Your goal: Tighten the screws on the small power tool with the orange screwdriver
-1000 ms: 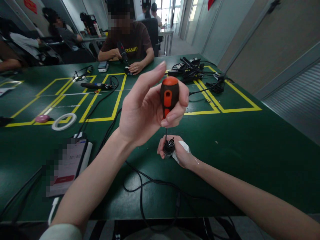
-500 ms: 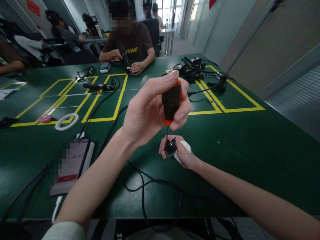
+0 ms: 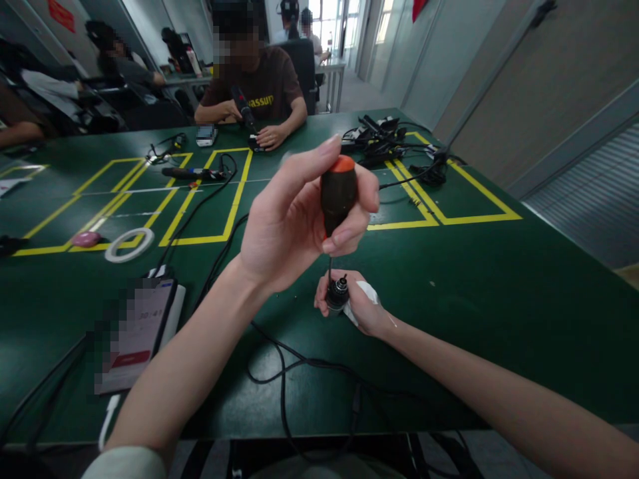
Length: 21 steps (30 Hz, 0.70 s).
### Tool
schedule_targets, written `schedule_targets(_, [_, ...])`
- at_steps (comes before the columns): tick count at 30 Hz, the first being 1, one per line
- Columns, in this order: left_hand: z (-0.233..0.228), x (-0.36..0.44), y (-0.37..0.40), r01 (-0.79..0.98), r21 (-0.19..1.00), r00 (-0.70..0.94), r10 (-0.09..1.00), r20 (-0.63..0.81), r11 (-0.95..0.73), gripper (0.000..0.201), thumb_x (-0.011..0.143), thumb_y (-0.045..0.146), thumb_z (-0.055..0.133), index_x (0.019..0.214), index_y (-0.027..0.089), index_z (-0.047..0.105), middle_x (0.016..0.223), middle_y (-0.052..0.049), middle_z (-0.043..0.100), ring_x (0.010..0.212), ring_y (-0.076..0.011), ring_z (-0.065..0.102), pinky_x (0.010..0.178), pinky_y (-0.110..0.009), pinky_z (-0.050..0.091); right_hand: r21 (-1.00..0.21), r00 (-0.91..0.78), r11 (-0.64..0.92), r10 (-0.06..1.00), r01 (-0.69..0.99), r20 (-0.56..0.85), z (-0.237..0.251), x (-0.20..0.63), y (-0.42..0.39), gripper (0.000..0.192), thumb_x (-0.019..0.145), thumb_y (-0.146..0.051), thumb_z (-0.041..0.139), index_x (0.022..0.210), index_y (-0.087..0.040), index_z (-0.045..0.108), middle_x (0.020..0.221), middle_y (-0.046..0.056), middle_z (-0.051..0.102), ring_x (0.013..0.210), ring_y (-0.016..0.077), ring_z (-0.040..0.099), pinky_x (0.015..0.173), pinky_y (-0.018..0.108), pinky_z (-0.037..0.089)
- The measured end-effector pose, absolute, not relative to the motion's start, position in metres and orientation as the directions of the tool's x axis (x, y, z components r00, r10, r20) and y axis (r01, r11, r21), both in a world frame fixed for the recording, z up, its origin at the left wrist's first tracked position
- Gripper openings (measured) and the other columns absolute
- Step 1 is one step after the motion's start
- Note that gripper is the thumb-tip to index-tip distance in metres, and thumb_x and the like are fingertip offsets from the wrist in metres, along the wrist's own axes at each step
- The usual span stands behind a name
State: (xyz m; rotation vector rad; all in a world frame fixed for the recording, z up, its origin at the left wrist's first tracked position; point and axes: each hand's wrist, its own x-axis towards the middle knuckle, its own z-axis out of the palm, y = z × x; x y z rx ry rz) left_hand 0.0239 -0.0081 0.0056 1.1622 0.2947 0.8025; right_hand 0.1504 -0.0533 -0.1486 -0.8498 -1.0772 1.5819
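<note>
The left hand (image 3: 289,219) has its grip closed around the black and orange screwdriver (image 3: 338,193), whose thin tip stands in the small black part (image 3: 338,295) just below; the right hand (image 3: 362,309) pinches that part on the green worktop (image 3: 499,299). The tip can slip out and hit the fingers (image 3: 322,299) if the tall handle tilts. I see no container near the part, only a white scrap (image 3: 367,293) under the right hand.

- Screwdriver (image 3: 338,194) handle rolled between left hand (image 3: 294,219) fingers: orange side panel turned out of sight, black face forward, orange cap back in view.
- Index finger now lifted off the cap.
</note>
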Motion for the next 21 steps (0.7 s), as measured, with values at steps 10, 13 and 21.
schedule_targets(10, [0.01,0.0273,-0.0105,-0.417,0.892,0.688,0.701,0.185,0.174,0.073,0.095,0.081,0.038,0.063,0.017,0.054,0.046,0.002,0.042,0.04,-0.0085,0.042,0.041,-0.022,0.038,-0.929,-0.254,-0.112,0.967,-0.353,-0.02,-0.1481,0.1509,-0.0535,0.062,0.078,-0.077,0.067,0.063,-0.017,0.066,0.052,0.004,0.064,0.046,0.0152,0.057,0.049,0.027,0.047])
schedule_targets(13, [0.0104,0.0271,-0.011,-0.423,0.888,0.681,0.71,0.179,0.181,0.072,0.095,0.081,0.038,0.065,0.018,0.053,0.047,0.002,0.044,0.04,-0.0089,0.044,0.041,-0.022,0.039,-0.929,-0.256,-0.106,0.967,-0.355,-0.013,-0.1473,0.1509,-0.0535,0.061,0.078,-0.076,0.068,0.062,-0.017,0.066,0.051,0.003,0.064,0.046,0.0155,0.057,0.05,0.028,0.048])
schedule_targets(21, [0.008,0.0249,-0.0104,-0.437,0.884,0.682,0.702,0.204,0.167,0.065,0.1,0.072,0.04,0.07,0.016,0.057,0.05,0.002,0.046,0.04,-0.0074,0.044,0.042,-0.02,0.039,-0.93,-0.253,-0.107,0.967,-0.352,-0.016,-0.1465,0.1504,-0.0533,0.06,0.079,-0.074,0.068,0.062,-0.017,0.066,0.051,0.003,0.064,0.046,0.0156,0.057,0.05,0.028,0.048])
